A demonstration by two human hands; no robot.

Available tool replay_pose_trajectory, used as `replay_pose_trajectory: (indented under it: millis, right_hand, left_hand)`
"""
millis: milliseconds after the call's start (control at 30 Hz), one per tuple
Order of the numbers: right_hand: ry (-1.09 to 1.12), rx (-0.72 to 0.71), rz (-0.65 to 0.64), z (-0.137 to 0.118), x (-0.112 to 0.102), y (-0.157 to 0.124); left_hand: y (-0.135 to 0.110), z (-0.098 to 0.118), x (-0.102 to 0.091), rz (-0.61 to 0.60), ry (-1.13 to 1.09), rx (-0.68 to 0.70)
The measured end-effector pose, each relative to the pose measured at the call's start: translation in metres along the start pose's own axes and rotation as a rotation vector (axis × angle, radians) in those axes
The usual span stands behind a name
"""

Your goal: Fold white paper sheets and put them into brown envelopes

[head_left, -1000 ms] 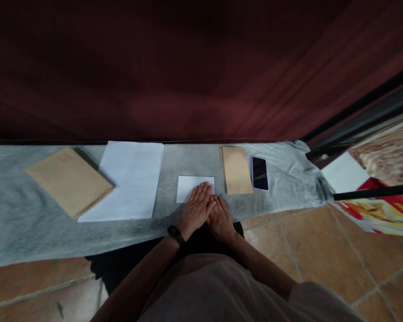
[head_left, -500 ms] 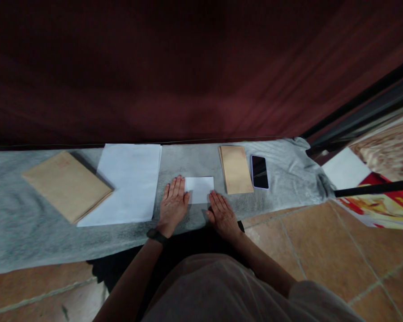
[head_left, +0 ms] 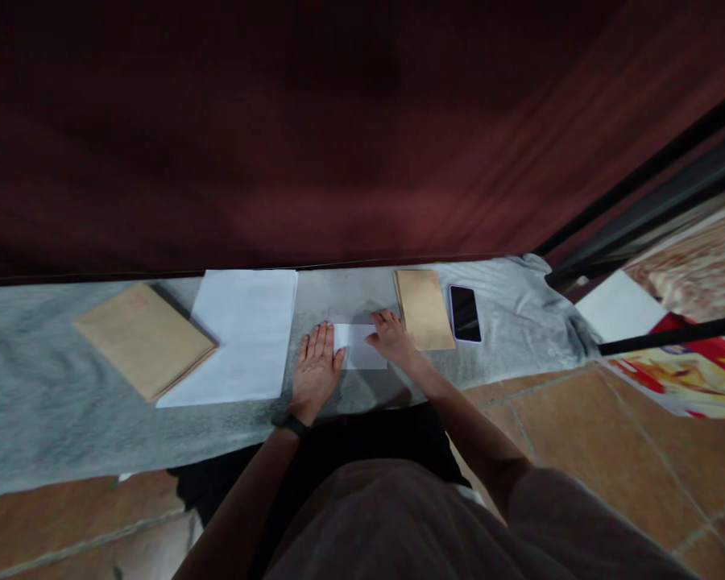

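Observation:
A small folded white paper (head_left: 358, 348) lies on the grey cloth (head_left: 48, 403) in front of me. My left hand (head_left: 315, 366) rests flat beside the paper's left edge, fingers stretched out and touching it. My right hand (head_left: 390, 337) is at the paper's upper right corner, fingers curled onto the edge. A black band sits on my left wrist.
A stack of white sheets (head_left: 238, 332) and a brown envelope (head_left: 145, 338) lie to the left. A narrower brown envelope (head_left: 423, 308) and a dark phone (head_left: 464, 312) lie to the right. A dark red curtain (head_left: 338, 137) hangs behind. Tiled floor (head_left: 580, 435) and printed paper (head_left: 682, 370) are at right.
My hands, stacked together on the paper a second ago, spread apart to its sides. My right hand then moved up to the paper's upper right corner.

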State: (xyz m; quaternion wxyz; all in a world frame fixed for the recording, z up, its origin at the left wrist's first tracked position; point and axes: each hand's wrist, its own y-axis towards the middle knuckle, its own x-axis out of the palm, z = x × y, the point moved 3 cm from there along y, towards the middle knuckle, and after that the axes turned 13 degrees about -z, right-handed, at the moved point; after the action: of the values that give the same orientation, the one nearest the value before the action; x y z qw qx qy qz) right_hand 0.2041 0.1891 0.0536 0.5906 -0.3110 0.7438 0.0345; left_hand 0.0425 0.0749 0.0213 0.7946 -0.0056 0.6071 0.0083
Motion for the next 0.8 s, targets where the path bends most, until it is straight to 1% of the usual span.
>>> replay_pose_trajectory:
  millis: [133,233,300,367,433,467,500,567,700,767,800]
  right_hand:
    - [0.034,-0.046,-0.007,-0.003,-0.013,0.002]
    - [0.069,-0.120,0.001,-0.012,-0.027,-0.004]
    - [0.121,-0.199,0.074,-0.019,-0.039,-0.015]
    - [0.183,-0.302,0.209,-0.026,-0.048,-0.028]
    - [0.211,-0.405,0.332,-0.029,-0.048,-0.043]
    - [0.201,-0.446,0.359,-0.029,-0.044,-0.049]
    - [0.182,-0.483,0.367,-0.028,-0.036,-0.055]
    - [0.133,-0.528,0.341,-0.024,-0.015,-0.063]
    - [0.023,-0.517,0.256,-0.014,0.032,-0.076]
    - [0.012,-0.483,0.239,-0.010,0.047,-0.082]
    - [0.020,-0.468,0.237,-0.009,0.051,-0.085]
  left_hand:
    - [-0.003,0.001,-0.006,0.018,-0.015,0.007]
    - [-0.006,0.004,-0.026,0.111,-0.030,-0.016]
    - [-0.010,0.008,-0.048,0.208,-0.031,-0.032]
    - [-0.016,0.014,-0.071,0.297,-0.011,-0.028]
    - [-0.023,0.020,-0.087,0.344,0.029,0.005]
    - [-0.027,0.023,-0.091,0.338,0.047,0.026]
    - [-0.031,0.025,-0.090,0.316,0.060,0.049]
    - [-0.039,0.028,-0.078,0.226,0.074,0.083]
    - [-0.052,0.028,-0.032,-0.024,0.096,0.129]
    - [-0.057,0.025,-0.015,-0.114,0.112,0.136]
    - [-0.058,0.024,-0.011,-0.140,0.116,0.134]
